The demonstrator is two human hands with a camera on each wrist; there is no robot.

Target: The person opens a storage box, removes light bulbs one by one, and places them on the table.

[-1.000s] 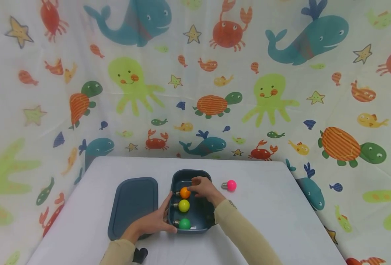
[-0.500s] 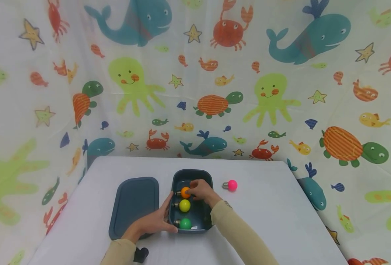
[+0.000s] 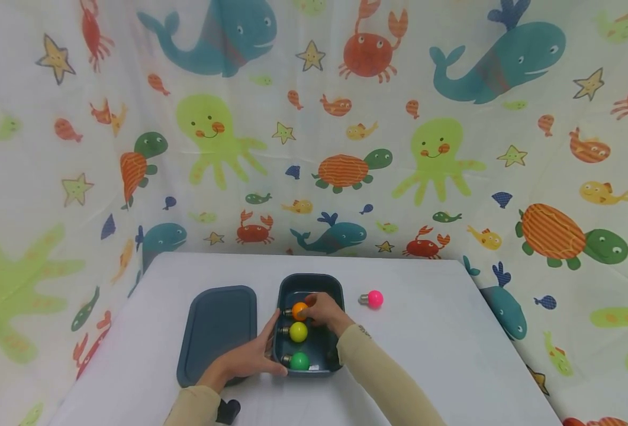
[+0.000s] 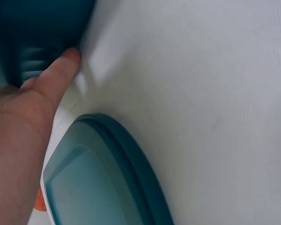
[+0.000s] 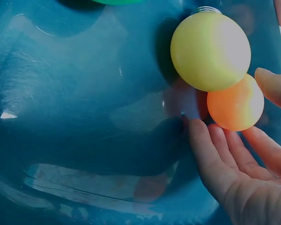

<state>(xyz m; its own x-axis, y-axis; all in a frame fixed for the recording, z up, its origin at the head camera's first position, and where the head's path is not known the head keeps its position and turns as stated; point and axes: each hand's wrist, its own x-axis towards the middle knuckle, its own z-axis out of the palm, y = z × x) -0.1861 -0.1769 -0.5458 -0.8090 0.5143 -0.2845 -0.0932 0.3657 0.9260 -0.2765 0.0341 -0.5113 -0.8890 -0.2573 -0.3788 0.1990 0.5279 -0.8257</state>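
In the head view, a dark blue-teal box holds a row of light bulbs: an orange bulb, a yellow bulb and a green bulb. Their screw bases point left. My right hand reaches inside and pinches the orange bulb; in the right wrist view, the thumb lies on one side and fingers on the other. My left hand spreads against the box's near left corner, fingers along the left wall and thumb at the near side. In the left wrist view, a straight digit touches the box's edge.
A flat dark blue lid lies left of the box, partly under my left forearm. A pink bulb lies on the white table to the right. Behind the table hangs a curtain printed with sea animals.
My right hand has come slightly lower, its raised fingers drawing in around the orange bulb. The left hand stays at the box, and the bulbs keep their places.
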